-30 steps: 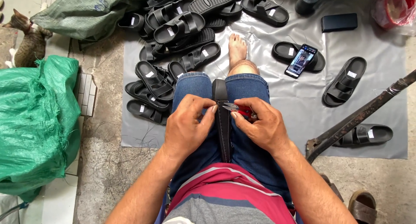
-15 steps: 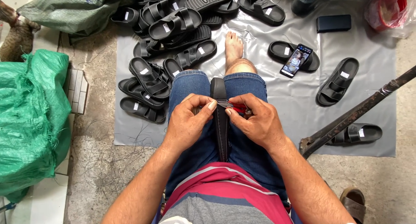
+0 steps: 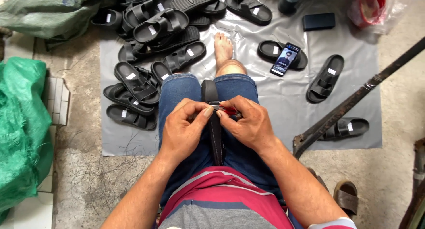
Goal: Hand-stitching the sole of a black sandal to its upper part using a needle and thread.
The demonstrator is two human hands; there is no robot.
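Over the black sandal [image 3: 215, 123] held edge-up on the person's lap, both hands stay put: left hand [image 3: 186, 127] pinching its edge, right hand [image 3: 248, 123] gripping a red-handled tool [image 3: 229, 110], so the trimming continues.

Sandal [image 3: 215, 123]: black, rubbery, stood on edge between the denim-clad thighs, seen narrow side up, toe end pointing away toward the bare knee.
Strap area: pinched from both sides near the upper end.
Small tool [image 3: 228, 110]: red-handled with a metallic tip, laid crosswise against the sandal's top edge.
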